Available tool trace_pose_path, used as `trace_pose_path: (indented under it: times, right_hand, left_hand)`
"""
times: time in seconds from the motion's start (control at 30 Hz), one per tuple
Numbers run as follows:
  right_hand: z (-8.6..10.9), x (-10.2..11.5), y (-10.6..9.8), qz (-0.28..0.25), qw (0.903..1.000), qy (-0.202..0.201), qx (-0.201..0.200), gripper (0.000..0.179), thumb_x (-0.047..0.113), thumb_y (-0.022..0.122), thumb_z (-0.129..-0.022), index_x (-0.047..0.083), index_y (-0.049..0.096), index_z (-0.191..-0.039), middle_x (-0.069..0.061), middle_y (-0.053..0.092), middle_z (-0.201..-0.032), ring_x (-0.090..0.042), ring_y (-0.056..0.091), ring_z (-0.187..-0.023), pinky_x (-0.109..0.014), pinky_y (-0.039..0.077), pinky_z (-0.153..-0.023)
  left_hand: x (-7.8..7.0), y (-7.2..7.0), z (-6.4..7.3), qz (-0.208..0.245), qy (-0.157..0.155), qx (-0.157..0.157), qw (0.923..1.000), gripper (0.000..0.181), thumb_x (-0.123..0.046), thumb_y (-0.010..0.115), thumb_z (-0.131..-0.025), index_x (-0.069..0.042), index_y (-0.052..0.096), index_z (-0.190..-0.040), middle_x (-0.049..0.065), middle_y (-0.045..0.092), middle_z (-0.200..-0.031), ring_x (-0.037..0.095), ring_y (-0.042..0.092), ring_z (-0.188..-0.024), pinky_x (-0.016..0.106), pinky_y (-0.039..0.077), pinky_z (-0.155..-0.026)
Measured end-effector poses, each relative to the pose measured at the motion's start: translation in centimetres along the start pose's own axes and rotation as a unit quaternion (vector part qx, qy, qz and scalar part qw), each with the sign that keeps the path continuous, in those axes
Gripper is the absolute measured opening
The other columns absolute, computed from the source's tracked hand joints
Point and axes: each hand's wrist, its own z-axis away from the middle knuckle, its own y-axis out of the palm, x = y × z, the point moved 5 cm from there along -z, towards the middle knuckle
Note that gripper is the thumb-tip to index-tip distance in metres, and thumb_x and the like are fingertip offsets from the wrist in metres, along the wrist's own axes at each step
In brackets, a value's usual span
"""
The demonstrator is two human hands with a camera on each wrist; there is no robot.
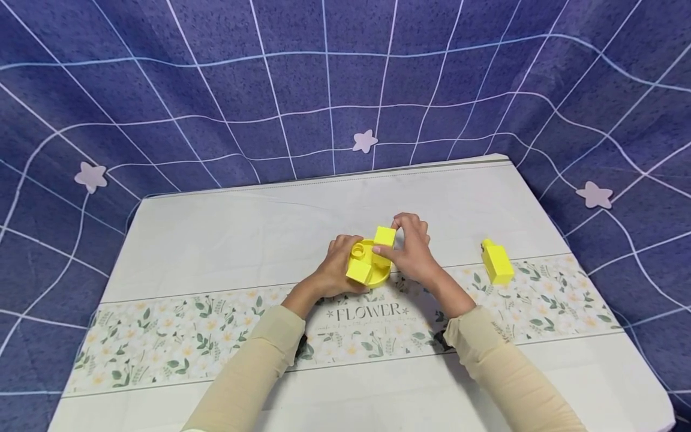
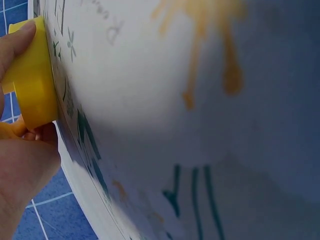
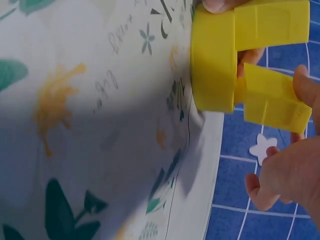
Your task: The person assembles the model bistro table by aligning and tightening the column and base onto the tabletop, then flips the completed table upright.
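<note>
Beige sleeves (image 1: 254,372) extend over the near part of a white table cover (image 1: 243,234) and end at a person's 2 bare hands, close together near the middle of the table. The left hand (image 1: 335,270) curls round the side of a shallow, round yellow base (image 1: 382,276), which rests flat on the cover. The right hand (image 1: 412,249) pinches a yellow rectangular block (image 1: 384,236) between thumb and fingers, above the base's far right part. From the right wrist camera, this pinched block leans slightly, with a narrow yellow stub between it and the base; I cannot tell whether the stub is fully seated. Another yellow block (image 1: 358,271) stands on the base's near left part, and just beyond it is a small ring-shaped yellow socket (image 1: 358,250). Off to the right, well apart from the hands, a yellow block with a peg (image 1: 498,265) lies on its side. Just below the hands, a floral band (image 1: 178,336) crosses the cover, printed with the word "FLOWER" (image 1: 372,312). Behind the table hangs a blue curtain (image 1: 216,90) with pale grid lines and 3 pale stars (image 1: 364,141)
</note>
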Motion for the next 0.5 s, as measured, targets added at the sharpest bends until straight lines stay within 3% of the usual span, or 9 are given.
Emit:
trace_pose_path:
  times: [0.2, 0.33, 0.5]
  right_hand:
    - [0.2, 0.4, -1.0, -0.019, 0.9974, -0.038, 0.057, 0.050, 0.027, 0.065, -0.079, 0.024, 0.047, -0.125, -0.003, 0.018, -0.141, -0.027, 0.015, -0.120, -0.053, 0.014, -0.089]
    - [0.0, 0.5, -1.3, -0.018, 0.9972, -0.047, 0.055, 0.042, 0.019, 0.067, -0.077, 0.020, 0.055, -0.117, -0.006, 0.021, -0.140, -0.027, 0.016, -0.120, -0.054, 0.014, -0.089]
    - [-0.1, -0.5, -0.9, -0.003, 0.9998, -0.010, 0.015, 0.040, 0.031, 0.075, -0.067, 0.017, 0.052, -0.096, -0.004, 0.030, -0.133, -0.026, 0.017, -0.119, -0.052, 0.011, -0.092]
  left_hand:
    - [0.0, 0.0, 0.0, 0.001, 0.002, 0.006, 1.0000, 0.102, -0.031, 0.086, -0.048, -0.021, 0.031, -0.133, -0.003, 0.030, -0.125, 0.010, 0.023, -0.112, 0.037, 0.027, -0.097]
    - [0.0, -0.1, 0.0, 0.004, 0.002, 0.006, 1.0000, 0.101, -0.031, 0.086, -0.048, -0.020, 0.031, -0.133, -0.003, 0.031, -0.125, 0.010, 0.023, -0.112, 0.036, 0.027, -0.097]
    - [0.0, -0.1, 0.1, 0.006, 0.003, 0.004, 1.0000, 0.101, -0.031, 0.086, -0.048, -0.021, 0.032, -0.132, -0.003, 0.031, -0.125, 0.010, 0.023, -0.111, 0.036, 0.026, -0.097]
